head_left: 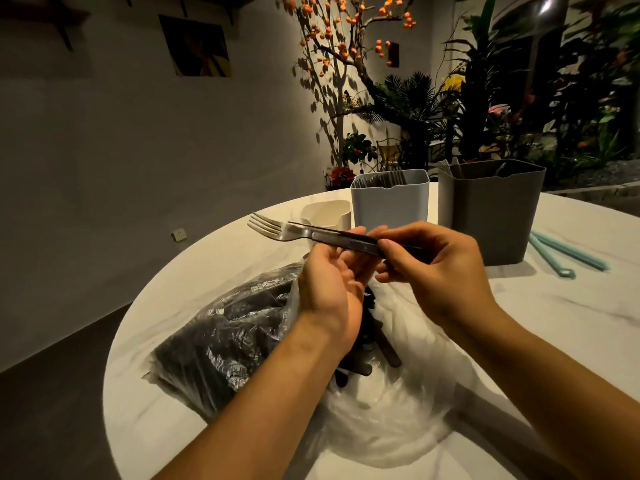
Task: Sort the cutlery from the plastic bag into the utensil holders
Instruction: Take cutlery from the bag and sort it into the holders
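A metal fork (273, 228) with a dark handle points left above the table, with a second dark piece of cutlery lying along it. My right hand (433, 261) pinches the handle end. My left hand (332, 271) is palm up under the handles, fingertips touching them. Below lies the clear plastic bag (228, 334) with dark-handled cutlery spilling from its mouth (370, 355). Three holders stand behind: a light grey holder (389, 206) with forks, a dark grey holder (491, 216) with cutlery, and a small cream holder (327, 211).
The round white table (571, 323) ends at a curved edge on the left. Pale blue straws (561, 252) lie right of the dark grey holder. Plants and a branch with orange fruit stand behind the table.
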Demonstrator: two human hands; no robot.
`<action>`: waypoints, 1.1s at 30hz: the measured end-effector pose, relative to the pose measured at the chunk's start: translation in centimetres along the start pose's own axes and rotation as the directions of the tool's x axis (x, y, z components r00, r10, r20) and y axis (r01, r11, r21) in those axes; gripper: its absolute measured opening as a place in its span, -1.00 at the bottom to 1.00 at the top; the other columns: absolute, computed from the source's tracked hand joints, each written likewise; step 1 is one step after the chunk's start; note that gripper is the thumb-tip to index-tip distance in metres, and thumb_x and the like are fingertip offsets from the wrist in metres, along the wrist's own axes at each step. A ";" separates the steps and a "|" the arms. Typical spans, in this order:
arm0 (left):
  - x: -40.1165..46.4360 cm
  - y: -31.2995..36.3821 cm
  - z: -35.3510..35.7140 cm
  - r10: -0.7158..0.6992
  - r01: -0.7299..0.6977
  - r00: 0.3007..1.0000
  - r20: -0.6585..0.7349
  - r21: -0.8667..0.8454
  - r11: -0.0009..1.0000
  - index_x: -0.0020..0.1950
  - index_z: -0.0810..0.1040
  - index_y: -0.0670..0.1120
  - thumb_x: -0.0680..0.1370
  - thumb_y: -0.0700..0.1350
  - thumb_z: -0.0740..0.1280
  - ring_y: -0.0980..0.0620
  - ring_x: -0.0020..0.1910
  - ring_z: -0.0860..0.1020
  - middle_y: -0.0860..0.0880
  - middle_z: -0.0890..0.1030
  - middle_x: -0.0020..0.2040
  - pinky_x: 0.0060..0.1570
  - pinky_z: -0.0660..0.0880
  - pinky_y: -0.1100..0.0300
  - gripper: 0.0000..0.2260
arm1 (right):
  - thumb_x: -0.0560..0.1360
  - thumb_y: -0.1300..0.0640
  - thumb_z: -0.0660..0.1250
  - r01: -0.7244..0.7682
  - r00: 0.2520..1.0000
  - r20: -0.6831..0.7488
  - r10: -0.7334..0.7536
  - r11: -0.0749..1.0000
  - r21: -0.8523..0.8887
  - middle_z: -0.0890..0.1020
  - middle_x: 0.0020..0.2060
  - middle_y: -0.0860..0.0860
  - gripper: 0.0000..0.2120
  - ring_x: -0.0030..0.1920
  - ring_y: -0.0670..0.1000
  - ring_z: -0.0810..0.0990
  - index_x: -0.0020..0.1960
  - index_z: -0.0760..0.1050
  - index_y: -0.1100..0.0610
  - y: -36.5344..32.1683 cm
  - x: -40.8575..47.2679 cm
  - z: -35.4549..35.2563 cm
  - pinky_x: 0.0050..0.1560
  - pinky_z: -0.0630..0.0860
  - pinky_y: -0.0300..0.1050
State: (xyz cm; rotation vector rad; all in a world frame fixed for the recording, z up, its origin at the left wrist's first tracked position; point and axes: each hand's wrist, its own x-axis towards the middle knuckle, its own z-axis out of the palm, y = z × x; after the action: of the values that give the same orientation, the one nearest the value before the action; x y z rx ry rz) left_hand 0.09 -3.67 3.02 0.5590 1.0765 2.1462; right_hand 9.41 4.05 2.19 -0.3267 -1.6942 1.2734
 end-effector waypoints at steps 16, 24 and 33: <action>1.1 -0.1 -1.3 -0.108 0.106 0.993 0.048 0.049 0.993 0.12 0.54 -0.20 0.72 -0.11 0.09 -0.23 0.18 0.62 -0.24 0.66 0.05 0.27 0.52 -0.17 -0.73 | 0.46 -0.03 0.41 0.164 0.980 0.165 -0.114 0.931 -0.327 0.65 -0.15 -0.21 -0.83 -0.13 -0.21 0.65 0.04 0.57 -0.07 0.9 -0.9 0.3 -0.17 0.60 -0.34; 0.2 -1.2 0.2 -0.101 0.108 0.994 -0.048 0.177 0.978 -0.14 0.59 -0.12 0.69 -0.23 0.12 0.03 -0.18 0.65 -0.09 0.67 -0.22 -0.28 0.56 0.21 -0.69 | 0.52 0.05 0.40 0.189 0.978 0.037 -0.204 0.803 -0.566 0.61 -0.27 -0.13 -0.91 -0.28 -0.13 0.59 -0.10 0.51 0.03 1.6 -0.9 1.0 -0.24 0.52 -0.33; 0.0 -2.1 1.5 -0.131 0.165 0.952 -0.276 0.105 0.981 -0.28 0.52 -0.11 0.62 -0.27 0.19 0.01 -0.42 0.55 -0.02 0.57 -0.47 -0.39 0.49 0.23 -0.71 | 0.51 0.16 0.38 0.294 0.922 0.156 -0.354 0.380 -0.877 0.49 -0.14 0.03 -0.83 -0.26 0.02 0.43 0.06 0.43 0.09 2.3 -1.4 3.6 -0.38 0.51 -0.03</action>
State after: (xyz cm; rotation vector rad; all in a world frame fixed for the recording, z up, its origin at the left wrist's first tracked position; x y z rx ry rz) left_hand 1.79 -1.89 2.12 0.2361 1.3648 2.0710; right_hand 6.53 1.95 -0.53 -0.5933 -2.1288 -0.0642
